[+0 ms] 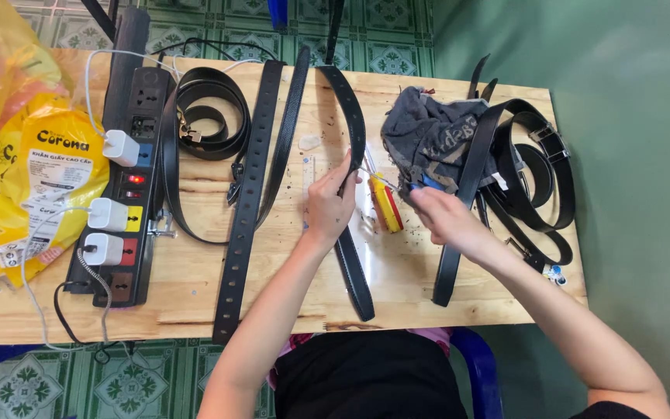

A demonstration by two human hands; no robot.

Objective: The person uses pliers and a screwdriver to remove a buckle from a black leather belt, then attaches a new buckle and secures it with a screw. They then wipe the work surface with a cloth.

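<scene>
- Mid-table, on pale wooden tabletop [195,287]: long black leather belt [353,124], limp, light, bending easily.
- Left hand [330,203] pinching belt's edge; best grasped flat across strap.
- Right hand [441,215] clenched around small yellow-and-red tool [387,208], just right.

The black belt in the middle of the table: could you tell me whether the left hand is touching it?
Touching. The head view shows the left hand with its fingers pressed on the black belt.

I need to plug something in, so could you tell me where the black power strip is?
In the head view, the black power strip lies at the table's left, between the yellow bags and the coiled belt.
</scene>
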